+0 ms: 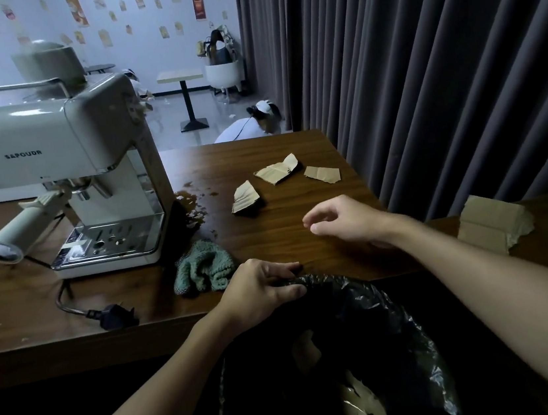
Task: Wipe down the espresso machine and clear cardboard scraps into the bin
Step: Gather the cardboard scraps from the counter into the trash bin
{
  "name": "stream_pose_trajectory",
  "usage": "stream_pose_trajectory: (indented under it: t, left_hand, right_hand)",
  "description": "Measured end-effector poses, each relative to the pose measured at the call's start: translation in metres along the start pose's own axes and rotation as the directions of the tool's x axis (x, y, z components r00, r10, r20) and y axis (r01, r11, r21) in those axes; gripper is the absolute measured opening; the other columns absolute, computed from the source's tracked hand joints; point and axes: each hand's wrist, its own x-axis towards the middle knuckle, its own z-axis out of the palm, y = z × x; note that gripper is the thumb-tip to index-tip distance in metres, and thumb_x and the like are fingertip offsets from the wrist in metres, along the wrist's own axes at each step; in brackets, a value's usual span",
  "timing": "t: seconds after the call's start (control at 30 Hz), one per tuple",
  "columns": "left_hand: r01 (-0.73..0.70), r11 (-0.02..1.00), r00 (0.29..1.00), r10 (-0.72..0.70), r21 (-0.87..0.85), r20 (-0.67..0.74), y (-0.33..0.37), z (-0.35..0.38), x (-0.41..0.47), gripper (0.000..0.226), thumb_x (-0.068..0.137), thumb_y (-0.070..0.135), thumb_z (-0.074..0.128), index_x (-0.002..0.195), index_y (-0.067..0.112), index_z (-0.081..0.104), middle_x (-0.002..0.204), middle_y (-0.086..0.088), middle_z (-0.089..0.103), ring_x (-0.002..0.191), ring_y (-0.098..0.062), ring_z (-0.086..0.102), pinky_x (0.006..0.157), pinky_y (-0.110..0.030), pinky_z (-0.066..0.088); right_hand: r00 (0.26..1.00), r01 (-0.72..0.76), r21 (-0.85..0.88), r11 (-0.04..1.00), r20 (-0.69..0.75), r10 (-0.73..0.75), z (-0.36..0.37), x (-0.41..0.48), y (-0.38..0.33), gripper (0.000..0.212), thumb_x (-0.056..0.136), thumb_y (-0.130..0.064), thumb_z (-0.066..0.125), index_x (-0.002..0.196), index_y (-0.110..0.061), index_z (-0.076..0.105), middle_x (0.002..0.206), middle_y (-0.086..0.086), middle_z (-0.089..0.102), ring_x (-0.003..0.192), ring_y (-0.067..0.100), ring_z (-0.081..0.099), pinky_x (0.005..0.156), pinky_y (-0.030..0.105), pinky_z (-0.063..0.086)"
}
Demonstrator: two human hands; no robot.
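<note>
Left hand [262, 288] pinches the bin liner [363, 299] at the desk's [269, 239] near edge, mouth open for the cardboard scraps [279, 174]; right hand [343, 219] hovers loose, empty.

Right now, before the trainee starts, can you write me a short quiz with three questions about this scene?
1. True or false: the left hand grips the rim of the bin liner.
2. How many small cardboard scraps lie on the table beyond the right hand? A) two B) three C) five
3. Short answer: what does the right hand hold?

Key: 1 true; 2 B; 3 nothing, its fingers are loosely curled above the table.
</note>
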Motion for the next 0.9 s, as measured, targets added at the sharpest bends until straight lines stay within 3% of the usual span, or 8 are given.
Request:
stream_pose_trajectory:
  t: [0.07, 0.17, 0.37, 0.5, 0.63, 0.8, 0.83, 0.9]
  left_hand:
    - [0.004, 1.0, 1.0, -0.004, 0.006, 0.007, 0.001, -0.001, -0.001, 0.039, 0.066, 0.049, 0.077, 0.091, 0.02, 0.082, 0.12, 0.017, 0.071, 0.113, 0.007, 0.063, 0.105, -0.032, 0.05]
    - [0.007, 1.0, 0.999, -0.008, 0.008, 0.035, 0.002, -0.003, 0.0, 0.02, 0.076, 0.032, 0.083, 0.092, 0.021, 0.082, 0.123, 0.014, 0.07, 0.115, 0.005, 0.063, 0.105, -0.033, 0.05]
    - [0.023, 1.0, 0.999, -0.023, 0.001, 0.036, 0.004, -0.003, -0.001, 0.012, 0.08, 0.023, 0.084, 0.09, 0.016, 0.081, 0.124, 0.011, 0.07, 0.112, 0.004, 0.064, 0.099, -0.029, 0.053]
    - [0.031, 1.0, 0.999, -0.031, 0.006, 0.012, 0.004, -0.001, -0.003, 0.014, 0.079, 0.022, 0.084, 0.089, 0.013, 0.081, 0.123, 0.012, 0.071, 0.11, 0.003, 0.066, 0.098, -0.032, 0.054]
    - [0.036, 0.999, 0.999, -0.036, 0.016, -0.006, 0.003, -0.001, -0.002, 0.017, 0.078, 0.024, 0.085, 0.089, 0.012, 0.081, 0.12, 0.015, 0.071, 0.11, 0.004, 0.065, 0.099, -0.034, 0.054]
    - [0.043, 0.999, 0.999, -0.044, 0.01, 0.005, 0.003, -0.002, -0.002, 0.014, 0.078, 0.023, 0.086, 0.087, 0.014, 0.082, 0.119, 0.018, 0.071, 0.109, 0.005, 0.065, 0.101, -0.034, 0.053]
    - [0.048, 0.999, 0.999, -0.048, 0.007, 0.008, 0.004, -0.002, -0.002, 0.013, 0.078, 0.023, 0.086, 0.087, 0.015, 0.082, 0.119, 0.018, 0.071, 0.109, 0.005, 0.065, 0.101, -0.034, 0.053]
    - [0.048, 0.999, 0.999, -0.049, 0.017, 0.014, 0.004, -0.002, -0.002, 0.013, 0.078, 0.024, 0.085, 0.088, 0.016, 0.082, 0.12, 0.018, 0.071, 0.11, 0.005, 0.065, 0.101, -0.035, 0.053]
  right_hand:
    - [0.999, 0.041, -0.1, 0.994, -0.025, -0.043, 0.015, 0.022, -0.007, 0.043, 0.092, -0.022, 0.061, 0.134, -0.024, 0.056, 0.14, -0.001, 0.054, 0.13, 0.016, 0.046, 0.105, 0.029, 0.037]
    - [0.995, 0.093, -0.192, 0.977, -0.013, -0.097, 0.034, 0.053, -0.021, 0.059, 0.092, -0.023, 0.059, 0.147, -0.028, 0.039, 0.153, -0.001, 0.037, 0.141, 0.017, 0.033, 0.11, 0.03, 0.028]
    - [0.979, 0.205, -0.443, 0.873, 0.085, -0.186, 0.053, 0.103, -0.036, 0.062, 0.097, -0.032, 0.046, 0.153, -0.027, 0.021, 0.162, 0.001, 0.017, 0.15, 0.014, 0.007, 0.119, 0.045, 0.015]
    - [0.98, 0.198, -0.543, 0.816, 0.135, -0.148, 0.051, 0.113, -0.027, 0.054, 0.1, -0.04, 0.038, 0.152, -0.029, 0.025, 0.159, 0.001, 0.025, 0.147, 0.018, 0.016, 0.115, 0.049, 0.015]
    - [0.952, 0.236, -0.609, 0.757, -0.011, -0.306, 0.042, 0.105, -0.016, 0.037, 0.1, -0.039, 0.035, 0.122, -0.024, 0.061, 0.131, 0.003, 0.049, 0.127, 0.025, 0.035, 0.102, 0.051, 0.025]
    - [0.966, 0.231, -0.588, 0.775, 0.047, -0.253, 0.031, 0.093, 0.003, 0.04, 0.099, -0.045, 0.038, 0.099, -0.018, 0.068, 0.115, 0.002, 0.059, 0.119, 0.022, 0.044, 0.097, 0.047, 0.03]
    - [0.957, 0.24, -0.588, 0.772, 0.008, -0.291, 0.03, 0.092, 0.005, 0.035, 0.099, -0.043, 0.04, 0.102, -0.018, 0.065, 0.117, 0.001, 0.058, 0.119, 0.021, 0.046, 0.098, 0.045, 0.03]
    - [0.944, 0.269, -0.56, 0.783, -0.008, -0.33, 0.029, 0.091, 0.005, 0.035, 0.098, -0.038, 0.044, 0.128, -0.021, 0.053, 0.142, 0.0, 0.046, 0.135, 0.019, 0.037, 0.108, 0.044, 0.026]
